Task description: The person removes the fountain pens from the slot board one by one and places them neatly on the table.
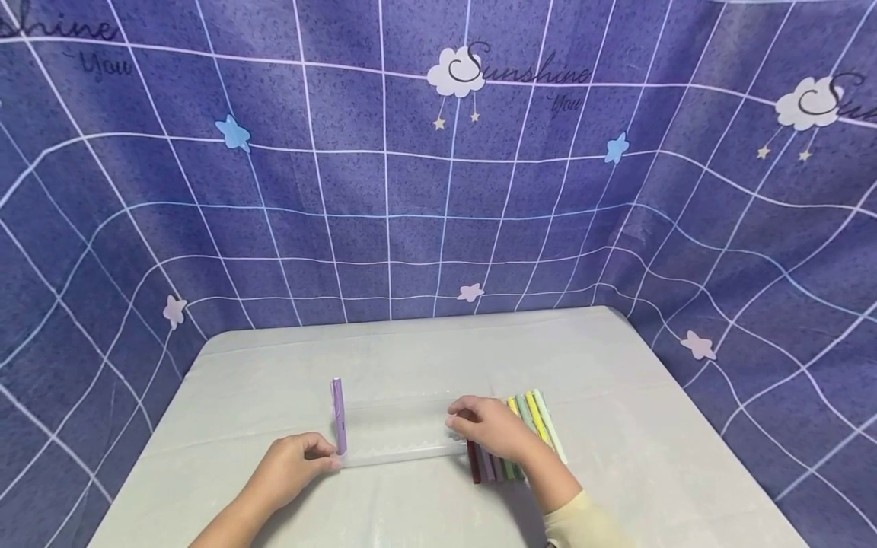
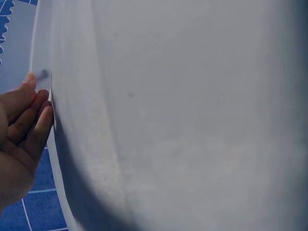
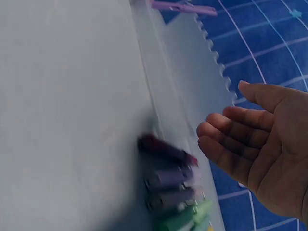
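A clear plastic pen rack point(image 1: 404, 456) with a notched edge stands on the table. One purple marker point(image 1: 339, 418) is upright at its left end. My left hand point(image 1: 291, 466) pinches the rack's left front corner between thumb and fingers, just beside that marker; the left wrist view shows the same hand point(image 2: 21, 125) at the rack's edge. Over the rack's right end hovers my right hand point(image 1: 496, 430), which holds nothing. In the right wrist view this hand point(image 3: 269, 139) has loosely bent fingers, apart from the dark red marker point(image 3: 166, 150) and its neighbours.
Several markers lie side by side at the right of the rack, among them a yellow marker point(image 1: 537, 418) and a pale green marker point(image 1: 550, 426); my right hand partly hides them. A pale cloth covers the table point(image 1: 384, 510). A blue gridded curtain point(image 1: 425, 183) surrounds its back and sides.
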Available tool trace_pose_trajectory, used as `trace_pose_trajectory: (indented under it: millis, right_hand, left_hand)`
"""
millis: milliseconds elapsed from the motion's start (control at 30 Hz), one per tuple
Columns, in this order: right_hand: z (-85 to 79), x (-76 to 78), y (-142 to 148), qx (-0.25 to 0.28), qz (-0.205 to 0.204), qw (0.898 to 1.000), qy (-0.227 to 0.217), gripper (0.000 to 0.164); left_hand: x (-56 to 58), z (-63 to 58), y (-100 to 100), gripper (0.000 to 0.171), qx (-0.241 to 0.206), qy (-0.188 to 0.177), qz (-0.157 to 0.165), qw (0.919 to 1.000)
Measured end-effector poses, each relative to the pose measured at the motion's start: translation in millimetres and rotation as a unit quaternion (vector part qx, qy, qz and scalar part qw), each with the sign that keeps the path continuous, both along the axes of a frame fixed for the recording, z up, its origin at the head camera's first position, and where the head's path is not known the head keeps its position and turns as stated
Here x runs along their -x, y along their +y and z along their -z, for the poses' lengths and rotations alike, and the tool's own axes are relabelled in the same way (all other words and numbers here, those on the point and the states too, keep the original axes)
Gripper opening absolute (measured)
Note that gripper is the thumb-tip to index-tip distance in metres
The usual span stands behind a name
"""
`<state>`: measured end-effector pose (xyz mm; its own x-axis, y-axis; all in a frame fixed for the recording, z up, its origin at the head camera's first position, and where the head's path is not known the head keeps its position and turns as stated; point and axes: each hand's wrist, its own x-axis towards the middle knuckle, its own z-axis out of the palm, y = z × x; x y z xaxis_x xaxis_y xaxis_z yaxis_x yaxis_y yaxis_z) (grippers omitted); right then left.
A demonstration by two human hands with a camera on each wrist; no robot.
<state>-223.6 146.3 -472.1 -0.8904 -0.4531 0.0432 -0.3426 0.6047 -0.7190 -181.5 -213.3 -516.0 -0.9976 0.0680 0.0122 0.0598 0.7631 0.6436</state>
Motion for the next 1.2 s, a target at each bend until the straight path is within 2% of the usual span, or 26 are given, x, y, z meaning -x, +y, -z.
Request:
trace_pose_trajectory:
  millis: [200, 400, 700, 833, 1033, 1200]
  right_hand:
    - [2.6, 2.4, -23.2, 0.034, -0.014, 0.999, -0.032, 0.037]
    - [3.5, 4.8, -49.0, 0.024, -0.014, 0.999, -0.021, 0.034]
    - [10.3, 4.1, -90.3, 0.033, -0.044, 0.998, -0.021, 0.034]
    - [13.8, 4.7, -104.4, 0.040, -0.037, 0.998, -0.027, 0.034]
    - [18.6, 6.7, -126.0, 0.082, -0.023, 0.994, -0.061, 0.036]
    - [20.0, 6.1, -143.9, 0.105, -0.013, 0.992, -0.065, 0.035]
  left_hand:
    - [0.9, 0.6, -0.1, 0.014, -0.004, 0.002, 0.005, 1.0000]
    - [1.9, 1.3, -0.6, 0.014, -0.001, 0.003, 0.004, 1.0000]
    - [0.8, 2.1, 0.1, 0.014, 0.000, 0.008, 0.005, 1.0000]
    - [1.0, 2.1, -0.1, 0.014, 0.000, 0.010, 0.006, 0.9999]
    - [0.9, 0.7, -0.4, 0.014, -0.002, 0.009, 0.007, 0.9999]
    - [1.2, 0.4, -0.6, 0.013, -0.010, 0.001, 0.006, 0.9999]
